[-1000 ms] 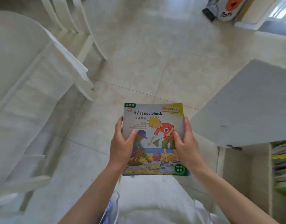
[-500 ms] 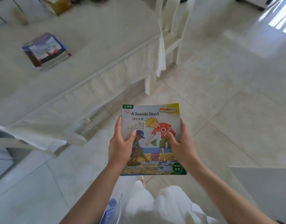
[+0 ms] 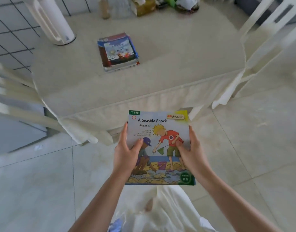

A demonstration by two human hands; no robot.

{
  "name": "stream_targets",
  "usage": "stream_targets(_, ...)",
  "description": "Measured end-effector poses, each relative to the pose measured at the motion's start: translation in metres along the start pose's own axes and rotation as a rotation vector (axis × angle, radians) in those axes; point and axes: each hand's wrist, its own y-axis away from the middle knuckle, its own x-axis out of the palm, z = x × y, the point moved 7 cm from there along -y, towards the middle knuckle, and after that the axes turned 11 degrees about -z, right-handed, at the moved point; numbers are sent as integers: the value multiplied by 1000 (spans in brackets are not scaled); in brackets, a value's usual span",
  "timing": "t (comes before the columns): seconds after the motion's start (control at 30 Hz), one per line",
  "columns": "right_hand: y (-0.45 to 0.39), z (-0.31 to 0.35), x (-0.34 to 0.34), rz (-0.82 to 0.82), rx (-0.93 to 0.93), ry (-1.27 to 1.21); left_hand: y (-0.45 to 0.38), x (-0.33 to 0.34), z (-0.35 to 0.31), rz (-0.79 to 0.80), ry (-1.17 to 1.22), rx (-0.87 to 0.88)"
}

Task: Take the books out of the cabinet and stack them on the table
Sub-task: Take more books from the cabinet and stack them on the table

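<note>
**Carry step: one book in hand, stack waiting on the counter**

Nearest: white trousers and two bare forearms reaching forward over pale floor tiles (image 3: 244,148). Left hand (image 3: 127,155) and right hand (image 3: 190,154) each clamp a side edge of a thin, glossy paperback picture book titled "A Seaside Shock" (image 3: 158,148), thumbs pressed on the cover, fingers wrapped behind. Book is held flat and face up, short of the counter's near edge, over the floor.

Beyond: the counter draped in a cream cloth with a pleated hem (image 3: 160,81). On it, well apart from the held book, sits a low stack of colourful thin books with a blue-and-red cover on top (image 3: 119,51), slightly skewed. Further back, a tall white cylindrical appliance (image 3: 52,22) and blurred clutter along the far edge. White chairs flank both sides.

Judgement: this is mid-transfer, with the book out of the cabinet but not yet placed. Next move calls for a long forward reach, then squaring the book over the stack before letting go. Cabinet is out of view, so how many books remain cannot be told.
</note>
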Motion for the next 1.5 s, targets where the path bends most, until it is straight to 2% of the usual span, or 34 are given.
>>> stream_targets(0.3, -139, 79, 53, 179, -153, 122, -115, 17, -48, -124, 200, -123)
stream_targets(0.43, -188, 114, 75, 249, -152, 143, -157, 21, -63, -178, 281, -181)
stream_targets(0.57, -229, 140, 103, 292, -117, 233, -198, 11, -69, -219, 321, -166)
stream_targets(0.73, -271, 164, 140, 329, -114, 298, -256, -2, -59, -181, 358, -219)
stream_targets(0.9, -297, 183, 178, 356, -133, 229, -305, -12, -55, -139, 314, -153)
stream_targets(1.03, -306, 197, 198, 332, -303, 178, -329, -20, -60, -172, 246, -10)
stream_targets(1.13, -305, 196, 192, 245, -453, 178, -326, -18, -69, -211, 152, 129)
stream_targets(1.27, -299, 194, 187, 221, -607, 178, -316, -7, -68, -172, 113, 179)
stream_targets(1.33, -350, 196, 195, 257, -546, 191, -352, 10, -71, -185, 101, 159)
stream_targets(1.5, -362, 174, 195, 263, -518, 256, -366, 2, -58, -144, -91, 207)
